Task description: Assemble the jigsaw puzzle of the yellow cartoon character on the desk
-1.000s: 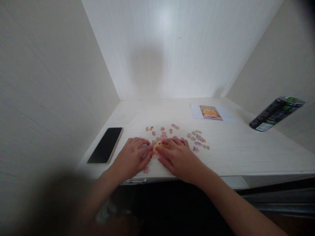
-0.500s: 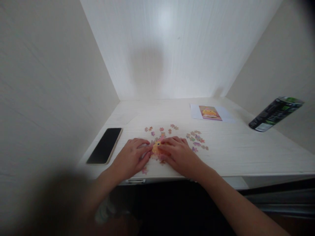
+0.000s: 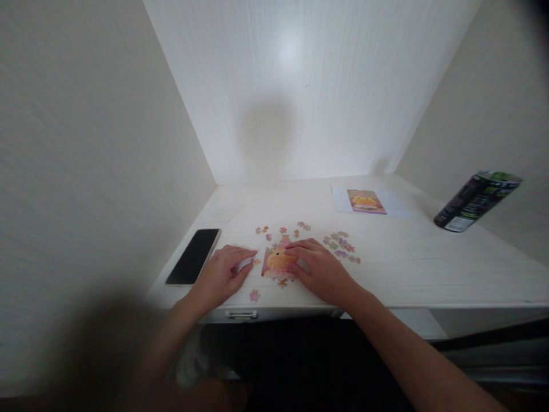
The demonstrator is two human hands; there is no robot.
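Note:
A partly joined puzzle (image 3: 278, 262) with a yellow figure lies on the white desk near its front edge. My right hand (image 3: 319, 268) rests at its right side, fingers apart, fingertips on the joined pieces and covering part of them. To the left of the puzzle, my left hand (image 3: 227, 272) stands with thumb and fingers spread. A small loose piece (image 3: 256, 261) lies by its fingertips, and no piece shows between them. Another pink piece (image 3: 254, 295) lies nearer the desk's front edge.
Loose pieces lie behind the puzzle (image 3: 283, 230) and in a cluster (image 3: 341, 243) to its right. A phone (image 3: 193, 257) lies at the left. Farther back are a printed picture (image 3: 365, 201) and, at the right, a dark can (image 3: 476, 201). Walls enclose the desk.
My left hand has drawn back leftward from the puzzle, uncovering its left side and a small piece. My right hand stays on the puzzle's right side. The view has shifted slightly.

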